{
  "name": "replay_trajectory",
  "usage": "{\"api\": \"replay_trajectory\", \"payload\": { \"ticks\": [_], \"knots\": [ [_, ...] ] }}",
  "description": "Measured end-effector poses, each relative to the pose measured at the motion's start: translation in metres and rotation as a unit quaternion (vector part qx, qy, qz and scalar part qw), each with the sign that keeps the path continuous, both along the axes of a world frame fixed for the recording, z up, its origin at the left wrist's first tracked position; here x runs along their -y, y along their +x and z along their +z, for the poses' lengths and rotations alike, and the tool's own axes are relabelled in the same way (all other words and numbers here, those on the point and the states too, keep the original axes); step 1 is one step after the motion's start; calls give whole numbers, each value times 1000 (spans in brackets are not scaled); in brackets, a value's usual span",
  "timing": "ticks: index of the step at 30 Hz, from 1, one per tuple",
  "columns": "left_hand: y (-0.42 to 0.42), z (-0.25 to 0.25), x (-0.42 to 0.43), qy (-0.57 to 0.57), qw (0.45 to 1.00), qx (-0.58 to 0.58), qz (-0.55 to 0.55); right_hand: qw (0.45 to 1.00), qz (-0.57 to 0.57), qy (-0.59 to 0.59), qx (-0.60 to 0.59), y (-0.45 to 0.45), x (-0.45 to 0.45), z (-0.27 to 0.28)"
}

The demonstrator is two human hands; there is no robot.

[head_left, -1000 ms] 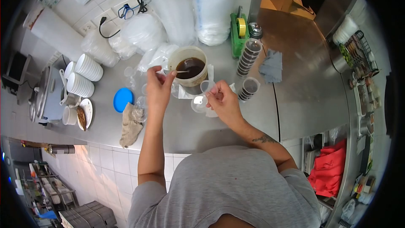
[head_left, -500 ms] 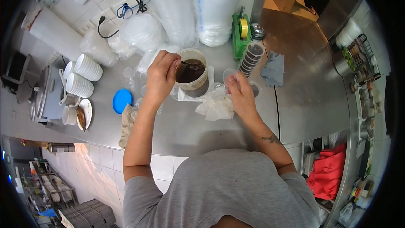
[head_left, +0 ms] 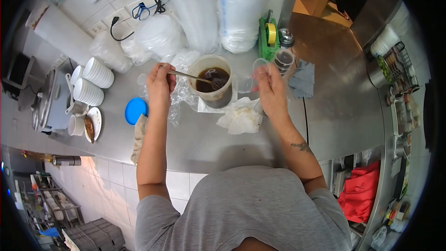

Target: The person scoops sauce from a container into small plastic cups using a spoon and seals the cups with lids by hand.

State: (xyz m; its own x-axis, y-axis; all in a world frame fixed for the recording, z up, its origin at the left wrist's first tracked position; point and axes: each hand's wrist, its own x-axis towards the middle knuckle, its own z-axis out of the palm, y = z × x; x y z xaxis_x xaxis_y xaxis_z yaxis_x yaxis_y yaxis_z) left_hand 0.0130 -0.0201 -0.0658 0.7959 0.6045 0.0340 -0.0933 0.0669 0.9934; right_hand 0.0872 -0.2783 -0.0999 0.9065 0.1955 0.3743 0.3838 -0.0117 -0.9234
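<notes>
My left hand (head_left: 161,83) grips the handle of a metal spoon (head_left: 182,74), whose bowl rests in the dark brown liquid of a plastic tub (head_left: 218,95). The tub stands upright on a white sheet. To its right, my right hand (head_left: 272,92) holds a small clear plastic cup (head_left: 261,68) between thumb and fingers. Another clear round piece (head_left: 245,85) shows between that hand and the tub; whether it is joined to the cup I cannot tell. Behind my right hand rises a stack of small clear cups (head_left: 284,59) with dark contents. Crumpled white paper (head_left: 241,117) lies in front of the tub.
On the left are a blue lid (head_left: 135,111), a beige cloth (head_left: 140,138), stacked white cups (head_left: 88,93) and a plate (head_left: 95,123). Bagged plastic containers (head_left: 193,14) line the back. A green tape dispenser (head_left: 268,42) and a grey cloth (head_left: 302,79) are at right.
My left hand has moved left and drawn back, so more of the spoon handle shows. My right hand has shifted slightly up and right with the clear cup, now covering more of the stack.
</notes>
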Motion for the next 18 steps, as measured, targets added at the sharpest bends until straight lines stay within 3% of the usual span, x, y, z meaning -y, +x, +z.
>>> {"api": "replay_trajectory", "payload": {
  "ticks": [1,4,10,13,18],
  "knots": [
    [-2,-3,-4,-26,1000,8,8,998,-13,-15,52,4,-2,3],
    [-8,-11,-16,-74,996,36,18,996,-16,-69,50,1,-6,38],
    [-17,5,-27,-80,992,64,79,957,39,-111,265,17,-42,45],
    [-19,16,-35,-59,991,78,94,951,69,-119,277,17,-60,36],
    [-16,44,-13,12,992,101,74,981,16,-107,160,12,-75,27]
  ]
}}
